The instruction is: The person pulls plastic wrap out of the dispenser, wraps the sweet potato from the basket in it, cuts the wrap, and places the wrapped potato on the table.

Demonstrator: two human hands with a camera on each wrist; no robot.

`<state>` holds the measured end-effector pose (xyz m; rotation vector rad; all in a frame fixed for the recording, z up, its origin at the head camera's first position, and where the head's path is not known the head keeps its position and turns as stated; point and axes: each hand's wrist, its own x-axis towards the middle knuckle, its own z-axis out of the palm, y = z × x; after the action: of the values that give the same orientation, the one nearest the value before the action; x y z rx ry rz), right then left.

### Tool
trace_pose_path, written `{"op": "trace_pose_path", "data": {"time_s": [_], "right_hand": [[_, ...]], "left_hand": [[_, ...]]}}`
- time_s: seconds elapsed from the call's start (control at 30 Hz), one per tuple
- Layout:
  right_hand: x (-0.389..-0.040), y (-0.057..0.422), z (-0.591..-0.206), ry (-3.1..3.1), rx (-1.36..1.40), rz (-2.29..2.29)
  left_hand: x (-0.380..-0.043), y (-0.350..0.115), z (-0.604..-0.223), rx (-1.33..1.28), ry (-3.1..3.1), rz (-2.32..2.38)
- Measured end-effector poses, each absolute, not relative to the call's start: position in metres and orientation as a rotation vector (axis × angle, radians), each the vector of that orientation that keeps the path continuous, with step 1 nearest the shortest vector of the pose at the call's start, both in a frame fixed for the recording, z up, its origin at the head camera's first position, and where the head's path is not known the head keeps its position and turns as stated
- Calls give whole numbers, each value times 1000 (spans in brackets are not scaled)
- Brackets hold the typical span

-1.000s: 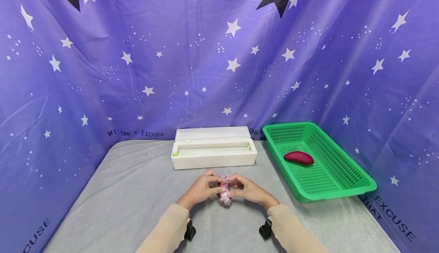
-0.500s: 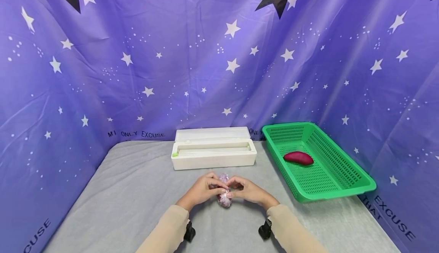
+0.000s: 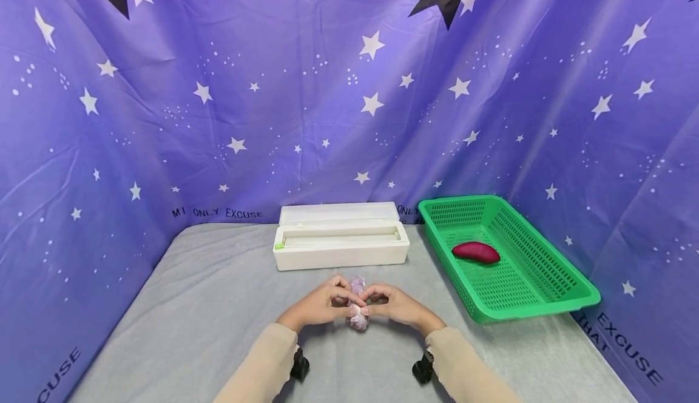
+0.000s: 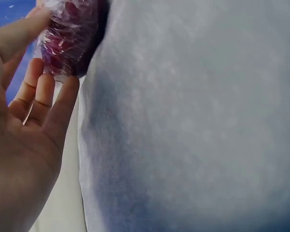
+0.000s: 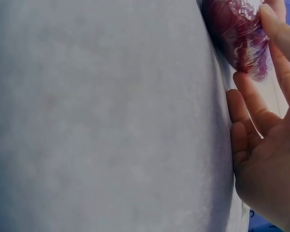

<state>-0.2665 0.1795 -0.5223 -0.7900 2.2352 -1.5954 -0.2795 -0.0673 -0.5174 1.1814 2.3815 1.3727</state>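
A sweet potato wrapped in crinkled cling film lies on the cloth-covered table in the middle, pointing away from me. Its dark red skin shows through the film in the left wrist view, where the wrapped sweet potato fills the top. My left hand pinches the film on its upper side with thumb and forefinger. From the other side, my right hand does the same, the two sets of fingertips meeting over the middle. The other fingers of the right hand sit curved below the sweet potato's end in the right wrist view.
Behind the hands stands a white cling film dispenser, lid raised, with a green piece at its left end. A green perforated basket at the right holds an unwrapped sweet potato. Purple star-printed curtains enclose the table.
Fingertips of both hands have shifted slightly from the far part toward the middle of the wrapped sweet potato, so its far end shows more. The basket and dispenser have stayed put.
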Motion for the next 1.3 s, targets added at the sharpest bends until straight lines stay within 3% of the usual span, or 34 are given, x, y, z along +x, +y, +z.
{"op": "trace_pose_path", "data": {"time_s": [0.3,0.7,1.03,1.3], "right_hand": [[-266,181,-524,2289,-763,-1565],[-264,179,-521,2292,-697,-1597],[-267,187,-515,2320,-693,-1439],[-276,192,-512,2329,-468,-1630]], "left_hand": [[-276,-67,-510,972,2453,1405],[-279,-69,-517,1121,2504,1395],[-281,-70,-516,1068,2501,1340],[-279,-72,-507,1096,2496,1265]]}}
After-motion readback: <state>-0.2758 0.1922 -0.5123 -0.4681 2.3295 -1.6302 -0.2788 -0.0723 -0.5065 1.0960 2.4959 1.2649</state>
